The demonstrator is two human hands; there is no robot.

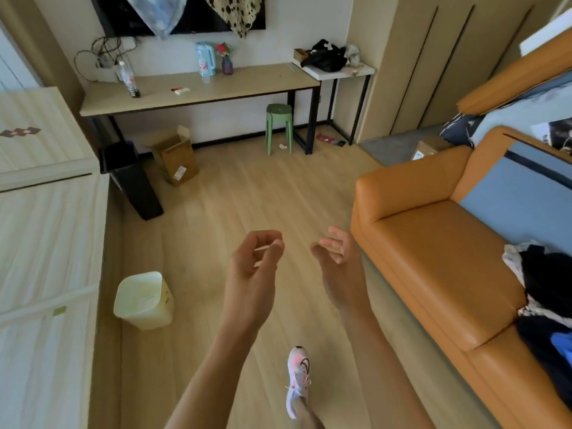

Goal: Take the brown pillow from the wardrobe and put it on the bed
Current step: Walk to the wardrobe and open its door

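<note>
Two hands are raised side by side over the floor [247, 187], both empty: the left hand [252, 267] has its fingers curled loosely inward, the right hand [337, 261] is spread, and they stay apart. Below them one shoe [297, 379] steps on the pale wood planks. Left of the left hand stands one cream bin [144, 300], and beyond it the white bed [43, 243] fills the left edge. Right of the right hand is one orange sofa [433, 243] with a heap of clothes at its near end. Farther ahead stand one black bin [130, 178], one cardboard box [175, 156] and one green stool [279, 126]. The long desk [198, 91] against the far wall carries two bottles and a kettle. No brown pillow or wardrobe is in view.
</note>
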